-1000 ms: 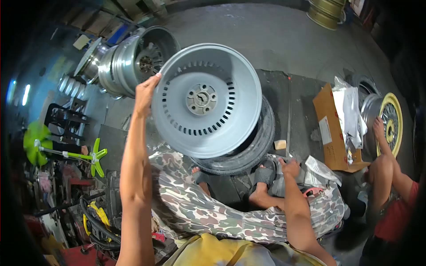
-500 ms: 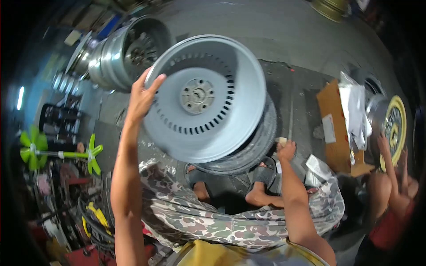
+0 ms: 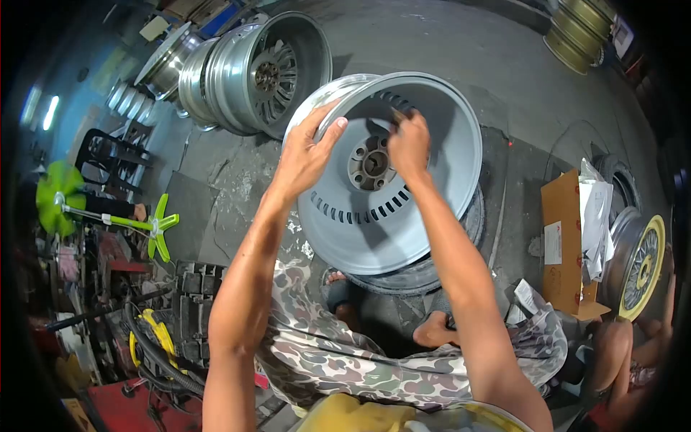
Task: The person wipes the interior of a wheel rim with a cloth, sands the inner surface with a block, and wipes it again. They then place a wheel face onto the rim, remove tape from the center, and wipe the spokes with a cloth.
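Observation:
A grey car wheel rim (image 3: pixel 389 245) faces me tilted, its hollow side up, with a ring of slots around a bolt-holed hub. It rests on a black tire (image 3: pixel 471 223). My left hand (image 3: pixel 306 147) grips the rim's upper left edge, thumb over the lip. My right hand (image 3: pixel 410 144) is inside the barrel, closed, near the slots above the hub. A small tan piece (image 3: pixel 398 115) shows at its fingertips, too blurred to name exactly.
Silver wheel rims (image 3: pixel 237 79) lie at the upper left. A gold rim (image 3: pixel 579 32) stands at the far right. A cardboard box (image 3: pixel 561 248) stands right, beside a yellow-faced wheel (image 3: pixel 643 270) and another person's legs. A green fan (image 3: pixel 162 227) is at left.
My right hand has moved from the floor beside the tire up into the rim. The rim has turned slightly in view, and my left hand still holds its edge.

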A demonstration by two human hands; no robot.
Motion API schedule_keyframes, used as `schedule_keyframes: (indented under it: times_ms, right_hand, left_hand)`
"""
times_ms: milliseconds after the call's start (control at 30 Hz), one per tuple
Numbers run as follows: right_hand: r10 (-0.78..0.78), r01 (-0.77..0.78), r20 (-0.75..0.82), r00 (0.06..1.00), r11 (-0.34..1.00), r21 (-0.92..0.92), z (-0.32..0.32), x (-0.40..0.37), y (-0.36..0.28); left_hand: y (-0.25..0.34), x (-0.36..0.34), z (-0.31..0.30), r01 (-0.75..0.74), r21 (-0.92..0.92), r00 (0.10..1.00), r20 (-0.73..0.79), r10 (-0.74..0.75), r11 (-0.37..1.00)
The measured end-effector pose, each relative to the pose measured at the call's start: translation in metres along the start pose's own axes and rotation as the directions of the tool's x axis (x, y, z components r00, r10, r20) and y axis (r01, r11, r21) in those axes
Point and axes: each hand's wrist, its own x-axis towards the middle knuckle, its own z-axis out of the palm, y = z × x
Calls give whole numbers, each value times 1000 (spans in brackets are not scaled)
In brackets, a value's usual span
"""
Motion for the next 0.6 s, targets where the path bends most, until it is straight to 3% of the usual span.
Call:
schedule_keyframes:
  times_ms: [67,133,167,233,300,367,433,533,567,600]
  right_hand:
    - [112,-114,24,993,957,267,50,-1,-17]
    - [10,-50,95,995,901,431,80,-19,-48]
    - [-145,110,40,989,880,463,90,-35,-55]
    - [-130,43,182,975,907,419,85,-63,-80]
    - [-169,130,569,805,985,109,86,-111,-49]
    - [-315,324,608,729,941,100,56,-155,-25]
    - [-301,361,722,623,930,76,29,-176,18]
    - [-261,516,885,386,856,27,-6,-159,72]
    - [-230,586,915,333,810,-10,-15,-149,83]
    - [-236,592,911,337,806,-10,-23,-138,82]
  left_hand:
    - [-1,-2,2,-11,0,1000,-18,11,1000]
    - [1,-4,3,-36,-24,999,-34,35,999]
    - [3,-5,4,-57,-45,997,-47,55,997]
    - [6,-3,2,-55,-40,996,-70,52,998]
    - [6,-3,1,-20,11,998,-62,21,1000]
    - [2,1,0,-26,-21,998,-64,25,999]
    - [2,1,-1,-20,-21,998,-60,19,1000]
    - [-4,2,2,-31,-42,997,-71,28,999]
    - [-6,3,4,-40,-41,997,-75,37,998]
    - [-9,3,5,-70,-31,995,-78,68,997]
